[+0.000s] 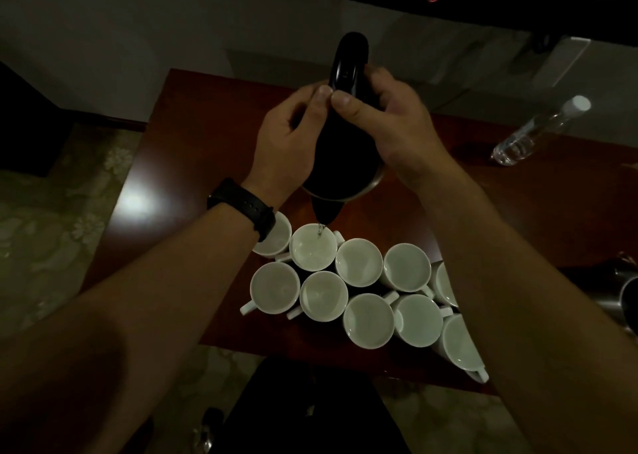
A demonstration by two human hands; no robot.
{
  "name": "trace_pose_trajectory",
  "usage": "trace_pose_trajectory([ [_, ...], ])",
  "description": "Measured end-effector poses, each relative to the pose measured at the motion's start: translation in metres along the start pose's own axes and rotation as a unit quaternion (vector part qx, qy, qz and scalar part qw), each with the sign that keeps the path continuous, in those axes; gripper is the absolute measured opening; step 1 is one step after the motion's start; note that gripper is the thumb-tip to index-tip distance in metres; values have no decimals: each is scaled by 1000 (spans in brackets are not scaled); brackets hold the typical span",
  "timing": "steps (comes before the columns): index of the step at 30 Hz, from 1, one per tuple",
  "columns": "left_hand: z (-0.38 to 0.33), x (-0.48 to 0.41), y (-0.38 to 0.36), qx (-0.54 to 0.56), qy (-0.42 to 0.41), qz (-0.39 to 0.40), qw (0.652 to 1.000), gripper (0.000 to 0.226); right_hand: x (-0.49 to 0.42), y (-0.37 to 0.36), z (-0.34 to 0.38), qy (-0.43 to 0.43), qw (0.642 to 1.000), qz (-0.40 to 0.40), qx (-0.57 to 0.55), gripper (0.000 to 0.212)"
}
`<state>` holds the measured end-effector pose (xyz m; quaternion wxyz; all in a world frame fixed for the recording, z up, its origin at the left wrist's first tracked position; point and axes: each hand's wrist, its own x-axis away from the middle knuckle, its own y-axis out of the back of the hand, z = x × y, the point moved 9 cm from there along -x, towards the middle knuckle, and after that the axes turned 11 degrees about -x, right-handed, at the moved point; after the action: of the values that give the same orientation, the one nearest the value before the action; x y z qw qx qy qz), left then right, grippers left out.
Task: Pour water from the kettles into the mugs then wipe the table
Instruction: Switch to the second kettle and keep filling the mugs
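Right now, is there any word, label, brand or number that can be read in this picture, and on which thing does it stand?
No text can be read.
Kettle: small marks on the handle, too dark and blurred to read.
Bottle: no label shows.
Mugs: plain white.
Watch: only the black band shows.

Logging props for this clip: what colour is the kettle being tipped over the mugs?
Black, with a silver metal rim: the kettle, seen in the head view.

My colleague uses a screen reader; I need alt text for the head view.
Both hands, left and right, tip a black kettle, pouring water into a white mug among clustered mugs on a brown table. A clear bottle lies at right.
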<state>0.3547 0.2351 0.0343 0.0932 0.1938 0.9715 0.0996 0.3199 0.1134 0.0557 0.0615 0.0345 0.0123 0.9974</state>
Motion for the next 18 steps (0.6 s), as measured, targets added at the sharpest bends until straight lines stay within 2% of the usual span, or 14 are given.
trace_pose_trajectory([
  [18,8,1,-1,7,4,4,1000,25,1,-3,1,3,1000,8,1,17],
])
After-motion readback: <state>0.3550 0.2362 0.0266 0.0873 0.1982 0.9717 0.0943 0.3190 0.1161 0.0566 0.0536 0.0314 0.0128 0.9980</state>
